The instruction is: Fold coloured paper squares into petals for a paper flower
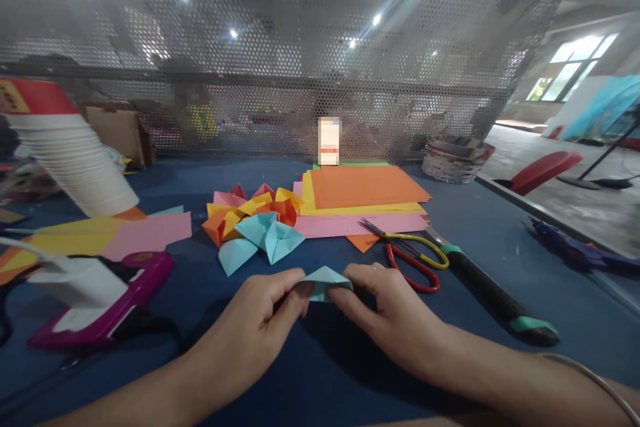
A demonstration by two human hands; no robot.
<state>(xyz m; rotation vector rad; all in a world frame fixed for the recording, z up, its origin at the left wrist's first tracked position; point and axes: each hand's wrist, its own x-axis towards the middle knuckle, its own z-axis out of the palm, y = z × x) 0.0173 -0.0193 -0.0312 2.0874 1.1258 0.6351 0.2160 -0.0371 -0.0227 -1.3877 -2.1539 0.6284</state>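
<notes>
A small light blue folded paper (326, 283) is held just above the blue table, near the middle of the view. My left hand (265, 313) pinches its left corner between thumb and fingers, and my right hand (390, 310) grips the right corner the same way. Beyond my left hand lies a cluster of folded paper pieces in pink, yellow, orange and light blue (270, 235). Behind the held paper is a stack of coloured sheets with orange (367, 185) on top. Scissors with red and yellow handles (413, 267) lie beyond my right hand.
A green-and-black handled tool (500, 293) and a dark blue tool (580, 243) lie at the right. A woven basket (456, 159) stands at the back right. On the left are a purple power strip (145, 287), a paper cup stack (80, 160) and coloured paper (150, 237). Perforated metal (280, 33) rises behind.
</notes>
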